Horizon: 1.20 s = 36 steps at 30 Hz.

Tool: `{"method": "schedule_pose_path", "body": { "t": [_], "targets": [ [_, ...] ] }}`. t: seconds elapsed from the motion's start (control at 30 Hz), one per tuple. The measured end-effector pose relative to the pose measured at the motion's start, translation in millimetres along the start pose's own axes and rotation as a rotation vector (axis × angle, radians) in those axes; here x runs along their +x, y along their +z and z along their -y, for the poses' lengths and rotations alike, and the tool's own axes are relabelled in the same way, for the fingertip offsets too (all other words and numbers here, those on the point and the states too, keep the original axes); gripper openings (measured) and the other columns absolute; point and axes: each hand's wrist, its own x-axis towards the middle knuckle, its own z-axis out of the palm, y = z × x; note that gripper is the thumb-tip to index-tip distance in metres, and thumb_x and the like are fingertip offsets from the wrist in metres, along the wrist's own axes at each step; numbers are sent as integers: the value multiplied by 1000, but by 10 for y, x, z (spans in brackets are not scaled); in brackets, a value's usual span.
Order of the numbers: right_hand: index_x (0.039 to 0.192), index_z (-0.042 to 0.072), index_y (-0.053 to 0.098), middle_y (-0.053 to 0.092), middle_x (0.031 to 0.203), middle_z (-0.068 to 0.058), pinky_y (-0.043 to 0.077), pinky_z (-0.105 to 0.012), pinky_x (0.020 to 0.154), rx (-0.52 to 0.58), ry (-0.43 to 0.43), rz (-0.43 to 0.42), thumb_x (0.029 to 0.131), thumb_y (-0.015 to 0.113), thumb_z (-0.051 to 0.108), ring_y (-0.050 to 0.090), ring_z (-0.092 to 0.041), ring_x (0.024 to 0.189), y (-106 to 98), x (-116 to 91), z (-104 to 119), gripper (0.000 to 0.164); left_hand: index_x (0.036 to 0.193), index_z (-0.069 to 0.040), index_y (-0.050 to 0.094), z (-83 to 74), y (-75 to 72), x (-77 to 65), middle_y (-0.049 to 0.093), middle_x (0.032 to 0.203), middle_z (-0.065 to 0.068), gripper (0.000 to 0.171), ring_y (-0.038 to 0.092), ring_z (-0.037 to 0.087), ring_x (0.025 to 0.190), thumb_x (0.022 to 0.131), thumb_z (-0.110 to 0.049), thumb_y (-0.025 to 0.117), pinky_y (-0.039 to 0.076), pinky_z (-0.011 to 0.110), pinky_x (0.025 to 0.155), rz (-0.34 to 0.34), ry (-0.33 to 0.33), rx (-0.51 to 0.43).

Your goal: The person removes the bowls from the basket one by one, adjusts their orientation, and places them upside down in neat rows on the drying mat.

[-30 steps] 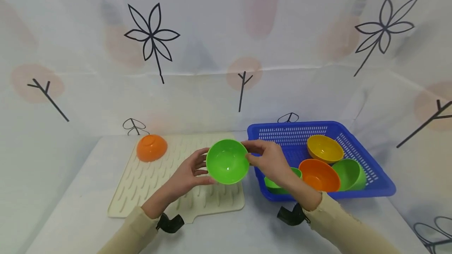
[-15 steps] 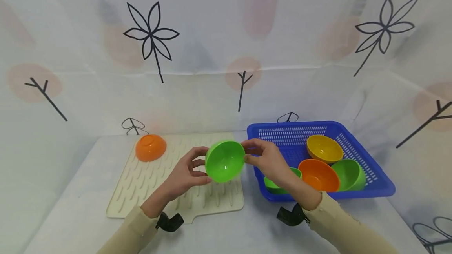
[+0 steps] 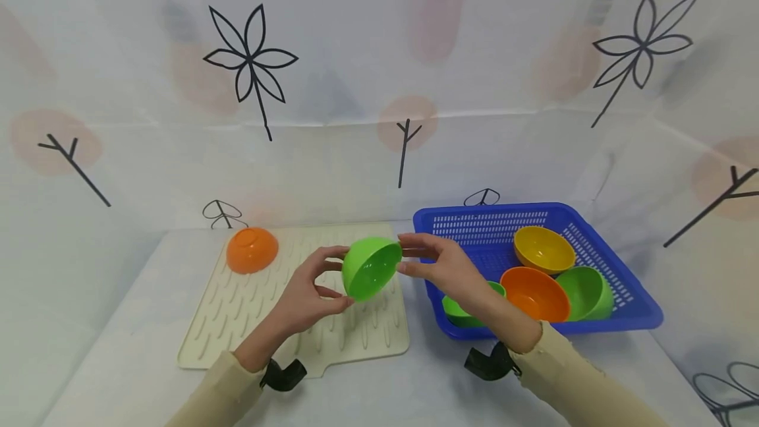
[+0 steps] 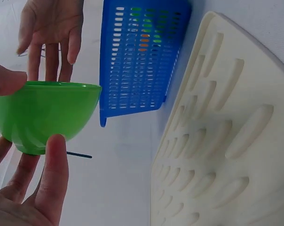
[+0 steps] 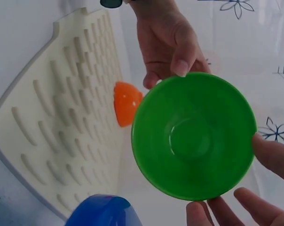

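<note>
In the head view a light green bowl [image 3: 369, 270] is held tilted above the cream drying mat, its mouth turned towards the right. My left hand [image 3: 305, 292] grips it from the left, with the thumb low near the rim and the other fingers behind the outside. My right hand [image 3: 441, 265] is at the bowl's right side, fingers fairly straight, the tips at or close to the rim. The right wrist view looks into the bare inside of the bowl [image 5: 193, 136], with my right fingertips [image 5: 201, 214] by its edge.
The ribbed cream mat [image 3: 231, 321] carries an upside-down orange bowl [image 3: 252, 250] at its back left. On the right stands a blue basket [image 3: 468, 216] holding a yellow bowl [image 3: 544, 249], an orange bowl [image 3: 535, 295] and green bowls [image 3: 587, 293]. A patterned white cloth hangs behind.
The green bowl has turned from facing the head camera to facing right, showing more of its outside. Both hands have shifted slightly left. The basket's bowls and the orange bowl stay put.
</note>
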Motion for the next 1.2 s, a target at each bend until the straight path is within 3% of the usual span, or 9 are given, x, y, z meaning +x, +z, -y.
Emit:
{"method": "schedule_pose_path", "body": {
  "t": [0.2,0.43,0.7,0.9,1.0,1.2],
  "targets": [
    [139,13,58,60,137,-8,44,-55,103,30,26,19,91,73,37,55,-31,126,9,-8,-7,56,140,-22,53,13,20,-7,52,134,2,75,55,29,117,76,-1,84,60,33,72,-20,52,67],
    [139,14,58,59,136,-10,43,-56,104,64,69,20,96,64,43,60,-32,120,43,-1,-10,52,137,-22,59,-2,25,-9,54,133,-2,72,54,24,116,74,-7,88,58,48,81,-22,67,90],
    [133,10,58,56,136,-11,45,-49,104,111,95,-9,97,64,41,59,-30,121,113,28,-5,48,143,-17,49,-28,13,10,53,136,2,85,53,25,116,70,-6,91,54,35,83,-29,80,104],
    [133,6,56,52,138,-13,40,-54,107,146,82,20,97,64,32,55,-34,125,109,18,-34,45,146,-21,45,-27,-3,27,51,138,5,93,53,26,116,67,-4,91,53,36,85,-23,47,60],
    [133,6,56,51,140,-13,38,-57,108,150,60,39,96,65,31,51,-35,129,99,17,-50,46,148,-20,43,3,-16,29,49,142,7,93,51,28,120,69,-8,91,52,42,90,-3,23,10],
    [132,9,56,51,140,-12,35,-60,108,171,32,95,95,65,29,51,-35,130,109,22,-82,43,152,-14,38,64,-35,31,41,151,6,96,41,33,131,72,-15,91,46,52,102,106,-39,-144]
  ]
}}
